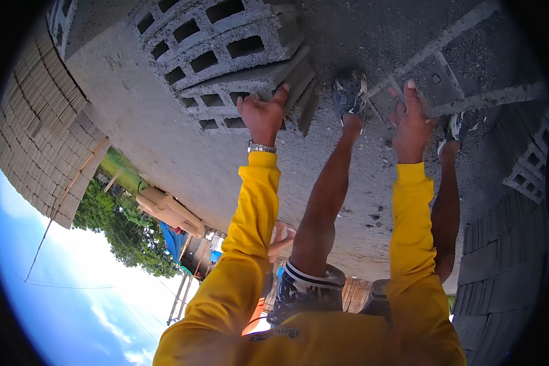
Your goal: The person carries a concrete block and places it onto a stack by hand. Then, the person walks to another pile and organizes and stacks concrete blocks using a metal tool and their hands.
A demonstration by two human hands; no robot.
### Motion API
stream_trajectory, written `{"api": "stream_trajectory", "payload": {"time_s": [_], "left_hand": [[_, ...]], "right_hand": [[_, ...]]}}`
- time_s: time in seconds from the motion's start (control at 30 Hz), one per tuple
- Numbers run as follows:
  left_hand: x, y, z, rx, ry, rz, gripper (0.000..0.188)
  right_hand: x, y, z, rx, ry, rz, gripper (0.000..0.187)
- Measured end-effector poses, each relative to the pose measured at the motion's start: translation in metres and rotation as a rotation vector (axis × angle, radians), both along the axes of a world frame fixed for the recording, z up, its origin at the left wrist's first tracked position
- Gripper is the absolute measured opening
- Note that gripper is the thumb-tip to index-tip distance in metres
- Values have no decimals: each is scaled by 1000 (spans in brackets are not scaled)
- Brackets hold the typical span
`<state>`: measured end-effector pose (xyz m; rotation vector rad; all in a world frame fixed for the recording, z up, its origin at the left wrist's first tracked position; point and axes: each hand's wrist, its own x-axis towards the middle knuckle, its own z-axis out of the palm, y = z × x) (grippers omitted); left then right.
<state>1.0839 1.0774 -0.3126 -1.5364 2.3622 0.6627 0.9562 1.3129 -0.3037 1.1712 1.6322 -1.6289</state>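
At the upper middle, my left hand (263, 117) is closed on the edge of a grey hollow concrete block (226, 105), its fingers bent over the top. This block is at the near end of a row of similar blocks (219, 36). My right hand (412, 125) is beside a grey frame of long bars and crosspieces (448, 73) on the ground. Its fingers are apart and partly bent; I see nothing held in it. The bars pass close to the fingertips, and contact there is unclear.
My feet in dark shoes (350, 91) stand on dusty grey ground (372, 201), either side of my right hand. Stacked blocks form walls at the far left (49, 122) and lower right (500, 262). More hollow blocks (531, 168) stand at the right.
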Motion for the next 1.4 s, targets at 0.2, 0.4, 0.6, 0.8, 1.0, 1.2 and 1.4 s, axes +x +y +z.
{"api": "stream_trajectory", "payload": {"time_s": [0.2, 0.4, 0.6, 0.8, 1.0, 1.2, 1.4], "left_hand": [[4, -3, 5, 60, -59, -35, 62], [-10, 2, 15, 203, 92, 43, 46], [-7, 2, 12, 248, 134, 126, 46], [-10, -6, 22, 319, 71, 176, 65], [7, 0, 13, 233, 123, 119, 53], [-12, -8, 30, 286, 71, 82, 40], [-6, -10, 27, 288, 120, 170, 48]], "right_hand": [[-18, -72, -46, -160, 182, -149, 36], [-9, -118, -115, -188, 349, -51, 27], [31, -123, -148, -68, 243, 63, 22], [-18, -119, -116, -258, 399, -54, 25], [0, -132, -171, -74, 344, 336, 27], [39, -101, -133, -102, 256, 173, 25], [-24, -122, -91, -277, 373, -26, 18]]}}
